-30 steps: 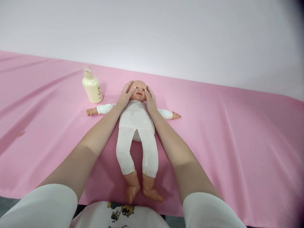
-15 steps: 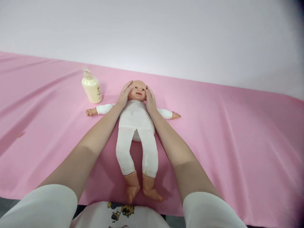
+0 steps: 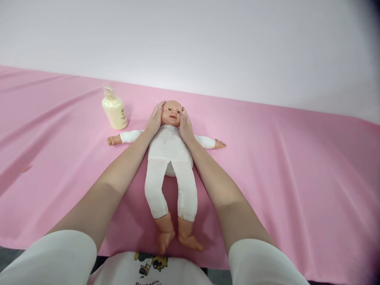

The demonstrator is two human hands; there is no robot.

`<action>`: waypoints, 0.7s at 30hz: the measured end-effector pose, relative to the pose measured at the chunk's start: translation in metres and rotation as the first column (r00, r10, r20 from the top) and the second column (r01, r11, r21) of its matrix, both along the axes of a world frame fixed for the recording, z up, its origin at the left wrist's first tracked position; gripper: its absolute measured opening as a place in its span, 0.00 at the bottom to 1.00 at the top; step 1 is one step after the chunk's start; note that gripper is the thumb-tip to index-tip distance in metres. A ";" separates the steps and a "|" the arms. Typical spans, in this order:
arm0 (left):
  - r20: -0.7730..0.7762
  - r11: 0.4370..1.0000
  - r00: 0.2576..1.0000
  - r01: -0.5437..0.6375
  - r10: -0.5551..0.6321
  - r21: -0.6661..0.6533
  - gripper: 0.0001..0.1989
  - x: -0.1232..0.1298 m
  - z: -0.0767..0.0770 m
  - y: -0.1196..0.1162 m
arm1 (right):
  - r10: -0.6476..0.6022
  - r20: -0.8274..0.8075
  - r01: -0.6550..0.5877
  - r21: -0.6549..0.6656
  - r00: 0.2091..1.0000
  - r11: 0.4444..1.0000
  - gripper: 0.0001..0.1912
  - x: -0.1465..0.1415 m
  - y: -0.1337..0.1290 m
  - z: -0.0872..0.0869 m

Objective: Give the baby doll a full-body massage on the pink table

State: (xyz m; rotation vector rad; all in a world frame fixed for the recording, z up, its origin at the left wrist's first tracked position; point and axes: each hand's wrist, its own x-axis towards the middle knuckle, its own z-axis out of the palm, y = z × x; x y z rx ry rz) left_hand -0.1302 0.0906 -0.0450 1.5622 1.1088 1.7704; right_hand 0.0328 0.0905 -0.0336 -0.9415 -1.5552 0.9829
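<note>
A baby doll (image 3: 170,144) with a white cloth body lies face up, its arms spread sideways and its bare feet toward me. My left hand (image 3: 154,120) rests along the left side of the doll's head, fingers stretched out and pointing away from me. Against the right side of the head lies my right hand (image 3: 185,124), its fingers also extended, near the doll's cheek. Both palms face inward, with the head between them. The far fingertips of each hand are partly hidden by the head.
A pale yellow pump bottle (image 3: 115,111) stands left of the doll, beyond its outstretched arm. Under everything is a pink cloth (image 3: 282,166) with folds. A white wall (image 3: 190,43) rises behind the cloth's far edge.
My right hand has shifted slightly to the left, closer against the doll's cheek. The doll's head has moved very slightly left. My left hand is nearly unchanged.
</note>
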 end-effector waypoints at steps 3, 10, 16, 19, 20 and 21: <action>0.006 1.000 1.000 -0.002 0.002 -0.002 0.34 0.001 -0.002 0.001 | -0.015 -0.016 0.015 0.025 1.000 1.000 0.53 0.001 0.001 0.001; -0.005 1.000 1.000 0.006 -0.006 -0.011 0.36 -0.001 0.003 -0.001 | -0.004 -0.050 0.004 0.002 0.999 1.000 0.49 0.003 0.002 0.001; -0.131 1.000 0.991 -0.005 0.002 -0.021 0.41 -0.004 0.009 -0.006 | 0.034 -0.007 -0.034 -0.026 0.999 0.999 0.51 0.003 0.000 0.001; -0.123 1.000 0.992 -0.005 0.004 -0.007 0.39 -0.003 0.009 -0.008 | 0.038 -0.024 -0.038 -0.023 0.999 0.999 0.49 0.002 0.001 0.000; -0.121 1.000 0.993 -0.007 0.007 -0.002 0.38 -0.002 0.009 -0.009 | 0.038 -0.028 -0.038 -0.022 0.999 0.999 0.48 0.002 0.002 -0.001; -0.120 1.000 0.993 -0.011 0.011 0.003 0.37 -0.002 0.009 -0.009 | 0.037 -0.029 -0.038 -0.022 0.999 0.999 0.48 0.002 0.002 -0.001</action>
